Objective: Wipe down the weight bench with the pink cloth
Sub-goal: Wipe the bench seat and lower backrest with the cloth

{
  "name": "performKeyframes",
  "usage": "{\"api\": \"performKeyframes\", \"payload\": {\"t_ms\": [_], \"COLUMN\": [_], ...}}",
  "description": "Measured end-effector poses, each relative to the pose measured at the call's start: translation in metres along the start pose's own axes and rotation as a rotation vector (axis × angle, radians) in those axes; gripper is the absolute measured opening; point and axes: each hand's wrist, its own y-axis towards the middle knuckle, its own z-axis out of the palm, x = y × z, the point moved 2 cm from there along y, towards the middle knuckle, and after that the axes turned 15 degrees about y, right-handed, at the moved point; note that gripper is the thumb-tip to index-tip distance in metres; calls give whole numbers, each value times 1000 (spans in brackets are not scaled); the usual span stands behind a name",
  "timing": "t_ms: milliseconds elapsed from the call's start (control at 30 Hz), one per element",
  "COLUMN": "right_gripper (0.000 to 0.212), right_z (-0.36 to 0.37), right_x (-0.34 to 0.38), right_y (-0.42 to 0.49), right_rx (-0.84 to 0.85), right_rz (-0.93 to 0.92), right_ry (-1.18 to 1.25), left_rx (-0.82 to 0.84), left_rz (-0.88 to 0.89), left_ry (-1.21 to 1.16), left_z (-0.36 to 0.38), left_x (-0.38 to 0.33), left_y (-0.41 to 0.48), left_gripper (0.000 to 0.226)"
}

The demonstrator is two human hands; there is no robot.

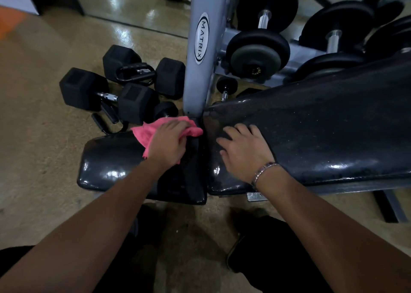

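Forearms enter from the near edge. Left hand (169,141) bunches the pink cloth (144,133) at the far edge of the weight bench (106,166) seat; right hand (242,152) lies flat, fingers spread, on its back pad (322,125). Cloth: probably light and limp, best held wadded in the palm. Beyond, hex dumbbells (84,90) and a grey upright (200,81) crowd the far edge, likely hampering strokes.

Black weight bench (311,137): pink cloth (143,133) on seat pad, right hand (242,152) flat on backrest. Floor (44,137): 2 hex dumbbells (83,89).
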Motion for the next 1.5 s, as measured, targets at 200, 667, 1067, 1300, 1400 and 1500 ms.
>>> {"api": "performKeyframes", "payload": {"t_ms": [200,667,1067,1300,1400,1500], "right_gripper": [54,61,62,61,60,60], "right_z": [-23,-65,-61,-58,-58,-59], "right_x": [-17,-79,-82,-84,-85,-85], "right_y": [21,6,4,2,0,-1], "right_rx": [19,230,225,215,211,222], "right_rz": [120,321,331,328,332,326], "right_ry": [-58,-25,-2,10,12,5], "left_rx": [34,96,76,89,52,65], "left_rz": [-9,-123,-6,63,114,251], "left_ry": [-107,-122,-166,-34,94,128], "left_z": [0,4,-4,2,7,-2], "left_x": [15,-6,-34,-6,-31,-16], "left_y": [9,39,34,5,-35,-52], "left_gripper": [35,30,27,35,41,44]}}
